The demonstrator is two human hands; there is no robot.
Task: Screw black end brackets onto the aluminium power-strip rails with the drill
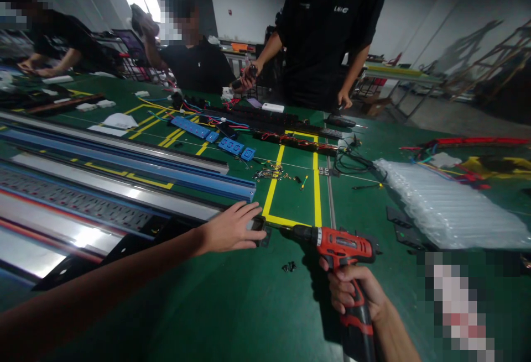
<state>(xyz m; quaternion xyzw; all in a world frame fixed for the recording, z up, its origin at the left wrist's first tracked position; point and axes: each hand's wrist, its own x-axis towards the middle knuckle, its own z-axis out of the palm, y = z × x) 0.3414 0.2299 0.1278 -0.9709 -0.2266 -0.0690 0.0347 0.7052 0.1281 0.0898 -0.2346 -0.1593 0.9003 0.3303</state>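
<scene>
A red and black cordless drill is in my right hand, fingers wrapped round its handle. Its chuck and bit point left, toward the end of a long metal profile. My left hand lies over that end, fingers stretched out and slightly spread. By its fingertips sits a small black end piece, partly covered by the hand. Whether the bit touches the end piece, I cannot tell. A small heap of black screws lies on the green table below the bit.
More long profiles lie at left. Beyond are blue socket modules, loose small metal parts and wiring. A bubble-wrapped bundle lies at right, near black plates. Across the table a person stands; others are further left.
</scene>
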